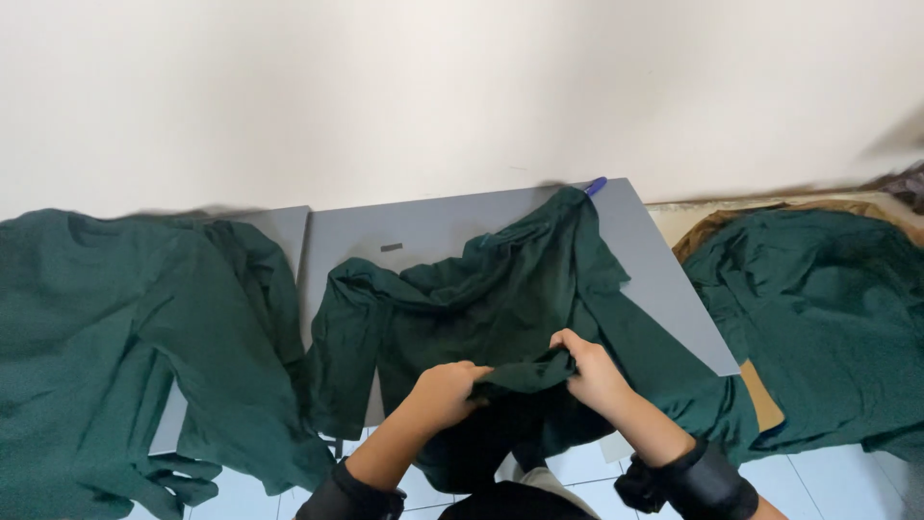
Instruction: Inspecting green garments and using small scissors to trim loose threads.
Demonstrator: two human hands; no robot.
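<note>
I am holding a dark green soft cloth shirt (500,308) that lies crumpled on the flat grey counter (423,231). The counter is my landmark, and the shirt covers most of its near half and hangs off its near edge, down toward me.

My left hand (445,390) is just past the near edge of the counter. Its fingers are closed tight on a bunch of the green cloth. My right hand (592,371) is right beside it, also at the near edge, and its fingers pinch a folded strip of the same shirt. A short band of cloth runs between my two hands.

I think the shirt is light and floppy. It will bend and sag, so it will not hold a shape by itself. It is not slippery and it cannot break. I think a hem or an edge is the best place to grab, with one hand on each side, so it hangs flat.

A small blue pen-like thing (597,185) peeks out at the far edge of the counter. Left of the counter lies a big green cloth pile (106,327). Right of the counter another green cloth heap (818,308) rests on something brown.
</note>
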